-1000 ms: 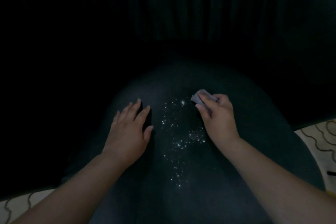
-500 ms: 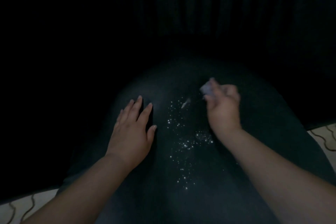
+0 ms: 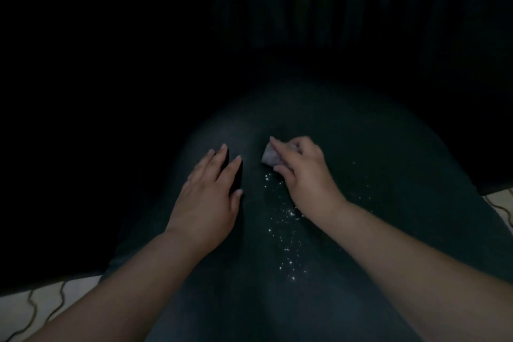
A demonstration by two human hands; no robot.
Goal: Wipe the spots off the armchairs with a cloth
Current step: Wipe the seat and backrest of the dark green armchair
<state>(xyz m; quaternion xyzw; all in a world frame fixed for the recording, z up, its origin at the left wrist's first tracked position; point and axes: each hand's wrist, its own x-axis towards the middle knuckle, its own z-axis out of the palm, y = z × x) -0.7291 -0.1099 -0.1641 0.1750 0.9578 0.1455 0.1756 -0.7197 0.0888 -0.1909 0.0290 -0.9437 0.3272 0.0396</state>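
Pale spots (image 3: 288,226) glittered down the dark armchair (image 3: 388,175) seat. At their far end, the right hand (image 3: 304,175) pinched a small wadded cloth (image 3: 268,158) against the cushion, apparently to scrub. The left hand (image 3: 211,194) lay flat, fingers spread and empty, likely bracing the upholstery.

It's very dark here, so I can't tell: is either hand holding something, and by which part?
The right hand pinches a small wadded cloth at its right side. The left hand holds nothing.
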